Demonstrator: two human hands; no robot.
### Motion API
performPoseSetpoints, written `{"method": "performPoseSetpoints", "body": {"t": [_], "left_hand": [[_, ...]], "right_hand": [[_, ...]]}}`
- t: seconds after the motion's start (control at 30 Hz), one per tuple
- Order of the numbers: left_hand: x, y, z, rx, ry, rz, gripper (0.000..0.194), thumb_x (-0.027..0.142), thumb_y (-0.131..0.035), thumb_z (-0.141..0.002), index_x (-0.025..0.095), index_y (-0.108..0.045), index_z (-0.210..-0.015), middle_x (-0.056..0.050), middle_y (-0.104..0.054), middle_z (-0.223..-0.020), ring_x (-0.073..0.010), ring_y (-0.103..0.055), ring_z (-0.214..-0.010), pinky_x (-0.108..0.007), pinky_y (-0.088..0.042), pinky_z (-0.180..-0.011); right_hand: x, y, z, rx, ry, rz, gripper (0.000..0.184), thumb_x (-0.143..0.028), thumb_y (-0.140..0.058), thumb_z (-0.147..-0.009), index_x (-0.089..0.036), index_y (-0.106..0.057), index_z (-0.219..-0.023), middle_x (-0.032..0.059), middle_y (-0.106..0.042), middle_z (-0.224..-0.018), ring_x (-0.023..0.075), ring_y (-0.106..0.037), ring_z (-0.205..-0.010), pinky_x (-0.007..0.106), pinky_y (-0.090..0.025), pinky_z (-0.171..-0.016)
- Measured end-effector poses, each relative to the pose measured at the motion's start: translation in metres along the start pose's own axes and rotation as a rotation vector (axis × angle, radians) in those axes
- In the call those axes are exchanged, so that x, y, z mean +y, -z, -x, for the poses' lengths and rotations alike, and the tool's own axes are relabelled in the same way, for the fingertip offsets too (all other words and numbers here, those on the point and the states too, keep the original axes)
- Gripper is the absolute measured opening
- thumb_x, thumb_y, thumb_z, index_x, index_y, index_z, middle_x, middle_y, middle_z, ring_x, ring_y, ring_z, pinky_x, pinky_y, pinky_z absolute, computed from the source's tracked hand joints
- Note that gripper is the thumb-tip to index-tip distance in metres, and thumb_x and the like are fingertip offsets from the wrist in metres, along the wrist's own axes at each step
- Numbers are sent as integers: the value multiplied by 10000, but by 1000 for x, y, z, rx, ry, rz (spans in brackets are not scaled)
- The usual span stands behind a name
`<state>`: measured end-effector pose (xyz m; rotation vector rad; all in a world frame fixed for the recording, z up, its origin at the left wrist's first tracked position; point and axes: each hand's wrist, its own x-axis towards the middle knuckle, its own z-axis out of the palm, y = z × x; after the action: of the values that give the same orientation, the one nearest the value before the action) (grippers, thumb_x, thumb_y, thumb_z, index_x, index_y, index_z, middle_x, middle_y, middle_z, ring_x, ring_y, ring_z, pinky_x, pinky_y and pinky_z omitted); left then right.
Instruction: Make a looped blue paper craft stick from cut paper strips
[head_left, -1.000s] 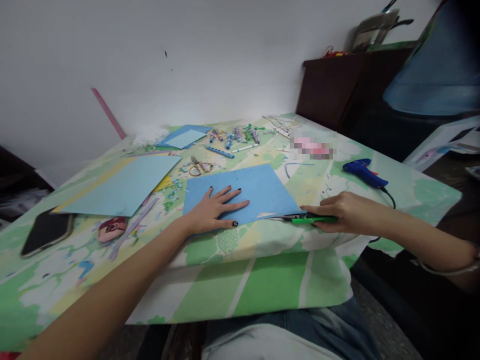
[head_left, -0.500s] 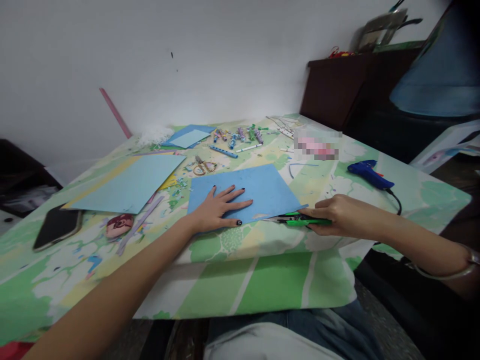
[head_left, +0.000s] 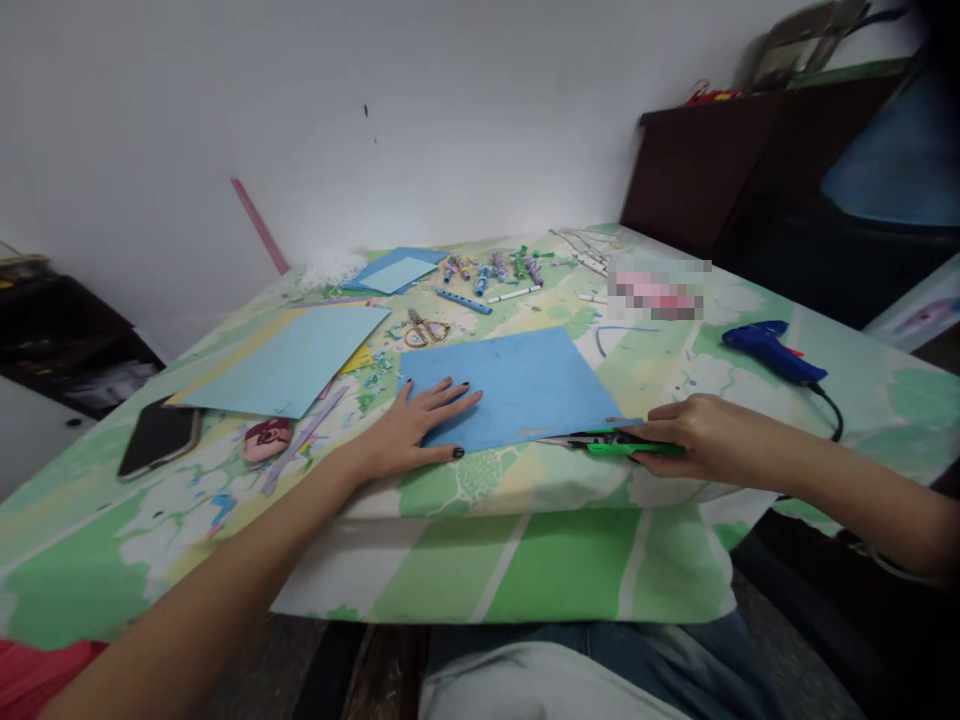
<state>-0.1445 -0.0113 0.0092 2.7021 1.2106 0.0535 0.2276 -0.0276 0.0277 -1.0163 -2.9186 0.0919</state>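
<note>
My left hand [head_left: 416, 430] lies spread on the left part of a blue sheet [head_left: 525, 385], its fingers apart and nothing held in them. At the sheet's lower right, my right hand [head_left: 697, 440] is closed around green-handled scissors [head_left: 634, 449]. Their blades point left along the near edge of the sheet. A narrow strip [head_left: 630, 421] of blue stands beside the scissors, close to my right fingertips. Part of the handles is hidden by my right hand.
Gold-handled scissors [head_left: 426, 330] lie behind the sheet. To the left are pale blue sheets [head_left: 292, 350], a phone [head_left: 159, 438] and a pink case [head_left: 267, 441]. A blue glue gun [head_left: 774, 352] with its cord lies right. Several small rolled paper pieces [head_left: 481, 281] are further back.
My left hand has slid left across the blue sheet, toward its left edge. The whole view has shifted a little. My right hand keeps the scissors at the near edge.
</note>
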Motion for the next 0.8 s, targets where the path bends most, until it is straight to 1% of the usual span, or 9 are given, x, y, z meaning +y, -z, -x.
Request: {"method": "performPoseSetpoints", "body": {"t": [0.1, 0.2, 0.37, 0.47, 0.67, 0.8], "left_hand": [[-12, 2, 26, -7, 68, -9, 592, 549, -345, -852, 362, -170, -1385, -19, -139, -1487, -301, -136, -1349, -591, -20, -1030], [-17, 1, 38, 1, 118, -32, 544, 544, -349, -854, 383, -238, -1362, -8, -157, -1483, -309, -147, -1345, -609, -17, -1018], [-17, -4, 36, 18, 134, -34, 537, 555, -353, -848, 404, -246, -1352, -6, -169, -1480, -308, -158, -1343, -628, -29, -1005], [-17, -5, 35, 31, 127, -40, 535, 554, -352, -849, 405, -249, -1351, -6, -174, -1479, -304, -169, -1341, -620, -36, -1009], [-16, -4, 37, 36, 129, -38, 536, 561, -344, -848, 402, -248, -1351, 2, -176, -1478, -295, -162, -1344, -602, -40, -1019], [-14, -3, 38, 40, 123, -33, 540, 565, -341, -847, 392, -258, -1352, -5, -183, -1476, -296, -161, -1344, -600, -45, -1019]], "right_hand": [[-1, 2, 0, -85, -30, 17, 307, -336, -464, -861, -213, -606, -1103, 47, -622, -712, 130, -538, -550, 265, -327, -506], [-5, 4, -1, -101, -43, 43, 308, -345, -460, -863, -203, -613, -1089, 49, -616, -696, 130, -538, -550, 267, -324, -509], [-8, 2, -5, -74, -23, 113, 364, -361, -426, -878, -196, -573, -1167, 74, -639, -752, 157, -563, -586, 284, -336, -531], [-9, -1, -8, -46, 1, 135, 372, -389, -420, -877, -208, -577, -1161, 69, -643, -746, 157, -557, -566, 283, -335, -519], [-18, -2, -19, 24, 67, 220, 360, -372, -439, -869, -192, -588, -1143, 34, -619, -617, 144, -516, -490, 271, -292, -483], [-26, -1, -26, 71, 91, 233, 341, -346, -468, -849, -187, -599, -1120, 39, -647, -665, 143, -528, -500, 268, -299, -480]]}}
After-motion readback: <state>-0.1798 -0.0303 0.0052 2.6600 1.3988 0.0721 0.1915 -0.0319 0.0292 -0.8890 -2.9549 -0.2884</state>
